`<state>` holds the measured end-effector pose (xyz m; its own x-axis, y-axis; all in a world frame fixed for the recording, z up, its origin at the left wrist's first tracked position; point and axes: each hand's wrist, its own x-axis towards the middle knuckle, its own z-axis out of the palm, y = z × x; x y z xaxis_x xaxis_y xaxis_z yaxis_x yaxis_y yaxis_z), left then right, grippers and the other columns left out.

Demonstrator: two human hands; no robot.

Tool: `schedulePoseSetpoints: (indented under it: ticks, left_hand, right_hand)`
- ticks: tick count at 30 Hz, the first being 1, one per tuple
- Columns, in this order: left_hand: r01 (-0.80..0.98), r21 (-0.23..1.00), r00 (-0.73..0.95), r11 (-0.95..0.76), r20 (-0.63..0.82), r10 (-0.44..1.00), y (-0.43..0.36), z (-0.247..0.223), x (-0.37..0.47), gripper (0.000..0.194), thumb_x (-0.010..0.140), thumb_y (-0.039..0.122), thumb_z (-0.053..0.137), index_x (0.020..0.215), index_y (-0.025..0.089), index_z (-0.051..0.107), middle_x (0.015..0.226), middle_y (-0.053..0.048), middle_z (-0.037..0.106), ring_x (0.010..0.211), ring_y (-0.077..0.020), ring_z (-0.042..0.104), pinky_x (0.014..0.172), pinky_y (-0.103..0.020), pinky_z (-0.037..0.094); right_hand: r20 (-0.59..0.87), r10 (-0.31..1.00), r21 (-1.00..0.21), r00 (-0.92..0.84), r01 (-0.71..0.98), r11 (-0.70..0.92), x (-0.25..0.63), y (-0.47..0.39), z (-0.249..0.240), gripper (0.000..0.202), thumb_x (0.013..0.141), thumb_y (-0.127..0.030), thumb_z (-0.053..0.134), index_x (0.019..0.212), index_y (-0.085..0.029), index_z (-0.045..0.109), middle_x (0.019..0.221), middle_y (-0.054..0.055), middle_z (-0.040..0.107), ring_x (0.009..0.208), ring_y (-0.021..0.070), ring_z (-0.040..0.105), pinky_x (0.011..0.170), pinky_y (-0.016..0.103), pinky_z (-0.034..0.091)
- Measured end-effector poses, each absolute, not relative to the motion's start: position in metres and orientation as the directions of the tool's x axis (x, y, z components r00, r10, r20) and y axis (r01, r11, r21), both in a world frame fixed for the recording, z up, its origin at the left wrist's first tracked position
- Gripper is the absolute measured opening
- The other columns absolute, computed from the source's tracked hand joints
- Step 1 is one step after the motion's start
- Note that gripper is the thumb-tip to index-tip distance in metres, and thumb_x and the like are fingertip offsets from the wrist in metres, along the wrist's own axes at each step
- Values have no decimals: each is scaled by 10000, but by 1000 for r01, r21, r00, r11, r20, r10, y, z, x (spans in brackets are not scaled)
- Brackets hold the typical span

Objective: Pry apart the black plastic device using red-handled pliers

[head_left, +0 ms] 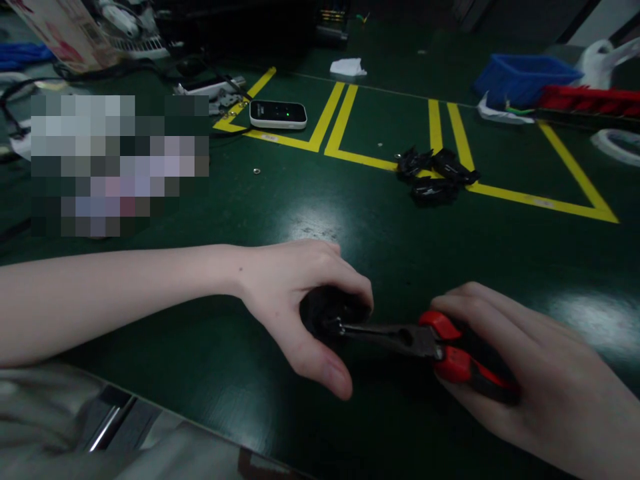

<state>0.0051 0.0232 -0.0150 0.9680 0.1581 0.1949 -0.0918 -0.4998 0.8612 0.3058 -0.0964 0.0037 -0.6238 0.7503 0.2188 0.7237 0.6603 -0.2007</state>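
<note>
Curled around a black bundle, my left hand holds it just above the green tabletop; what the bundle is made of is too dark to tell. My right hand grips long-nose pliers with red and black handles. Their jaws point left, and the tips touch a small shiny bit at the bundle's near side. Whether the tips are clamped on that bit I cannot tell. Farther back on the table lie several crumpled black plastic-looking pieces.
Yellow tape lines mark areas across the green table. A white-edged device with a green light lies behind my left hand. A blue bin, red rack and tape roll stand at the back right. A small ring lies left.
</note>
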Motion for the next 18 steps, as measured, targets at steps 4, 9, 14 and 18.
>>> schedulePoseSetpoints:
  ticks: [4, 9, 14, 18]
  left_hand:
    - [-115, 856, 965, -504, 217, 148, 23, -17, 5, 672, 602, 681, 954, 1055, 225, 757, 950, -65, 836, 732, -232, 728, 637, -331, 473]
    - [-147, 813, 946, -563, 282, 160, 19, -16, 8, 659, 604, 674, 955, 987, 183, 739, 880, -75, 816, 660, -205, 686, 599, -329, 445]
    - [-190, 739, 913, -646, 375, 160, 17, -15, 9, 664, 633, 622, 977, 1046, 176, 710, 863, -47, 781, 667, -189, 652, 604, -321, 450]
    - [-202, 706, 903, -679, 402, 149, 17, -16, 9, 684, 651, 611, 982, 1097, 193, 677, 929, -44, 789, 719, -193, 669, 644, -320, 471]
  right_hand:
    - [247, 738, -155, -628, 726, 670, 307, -97, 2, 404, 922, -317, 584, 1326, -291, 589, 1126, 84, 755, 842, 272, 759, 595, 363, 586]
    - [239, 728, -191, -643, 704, 684, 305, -95, 2, 384, 906, -306, 607, 1290, -303, 601, 1068, 58, 747, 826, 243, 753, 601, 329, 584]
    - [202, 817, -273, -540, 770, 577, 293, -102, 2, 307, 927, -278, 560, 1226, -322, 613, 1027, 37, 736, 813, 231, 741, 637, 352, 584]
    - [196, 825, -299, -530, 769, 565, 287, -104, 7, 253, 920, -250, 557, 1155, -324, 615, 960, 18, 723, 762, 213, 728, 612, 337, 567]
